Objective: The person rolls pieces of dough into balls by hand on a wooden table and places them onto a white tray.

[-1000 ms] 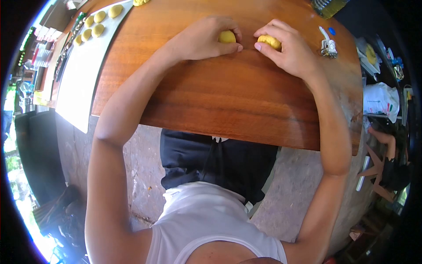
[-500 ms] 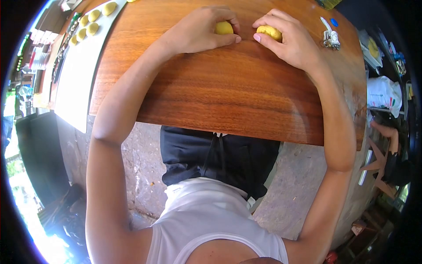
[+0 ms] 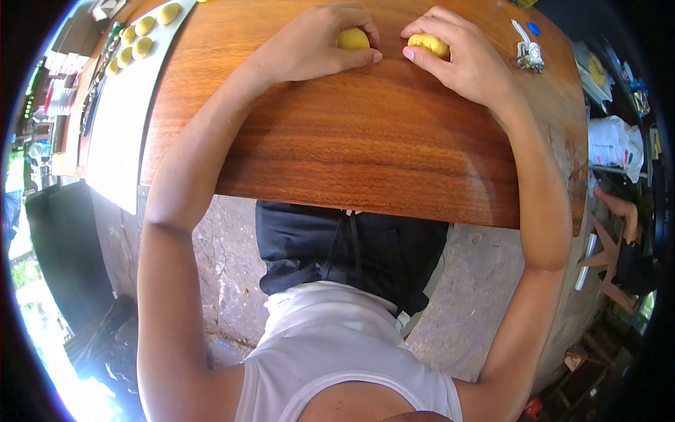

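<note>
My left hand curls around a smooth yellow dough ball on the wooden table. Its thumb lies along the near side and the fingers wrap over the far side. Across a small gap, my right hand cups a second yellow dough ball, whose surface looks creased. The thumb presses near its lower left, with the fingers over its top. Both balls are partly hidden by the hands.
At the left lies a white board bearing several rounded dough pieces. Keys and a blue cap-like object are at the table's far right. A white plastic bag is beyond the right edge; another person's arm shows below it.
Both hands remain around their dough balls with only slight shifts. The creased ball under my right hand looks slightly turned. The whole view has moved a little.
</note>
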Motion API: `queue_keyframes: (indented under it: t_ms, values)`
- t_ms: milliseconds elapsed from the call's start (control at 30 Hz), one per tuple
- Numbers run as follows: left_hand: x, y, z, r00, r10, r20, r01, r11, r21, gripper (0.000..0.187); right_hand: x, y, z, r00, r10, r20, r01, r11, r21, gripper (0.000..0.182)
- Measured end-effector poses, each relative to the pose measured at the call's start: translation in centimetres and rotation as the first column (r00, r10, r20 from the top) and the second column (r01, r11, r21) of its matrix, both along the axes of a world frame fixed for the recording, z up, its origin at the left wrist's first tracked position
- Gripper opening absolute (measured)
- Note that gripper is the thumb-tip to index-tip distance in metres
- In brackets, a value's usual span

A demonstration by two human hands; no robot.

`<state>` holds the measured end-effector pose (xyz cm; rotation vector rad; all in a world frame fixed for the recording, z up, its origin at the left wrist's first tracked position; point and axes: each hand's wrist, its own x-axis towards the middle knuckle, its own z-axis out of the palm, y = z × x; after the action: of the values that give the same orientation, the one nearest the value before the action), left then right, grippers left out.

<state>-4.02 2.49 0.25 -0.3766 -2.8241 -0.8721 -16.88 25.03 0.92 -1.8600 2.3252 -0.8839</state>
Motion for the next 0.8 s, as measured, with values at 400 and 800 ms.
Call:
queue_keyframes:
  t_ms: [400,800]
  values:
    - [0.08,0.13,0.12,1.000,0.011,0.018,-0.011,1.000,0.002,0.021,0.32,0.03,0.40,0.999,-0.041,0.018,0.040,0.999,0.018,0.025]
    - [0.23,0.19,0.09,1.000,0.015,0.020,-0.015,1.000,0.025,0.021,0.42,0.22,0.37,0.999,-0.040,0.008,0.040,0.999,0.018,0.026]
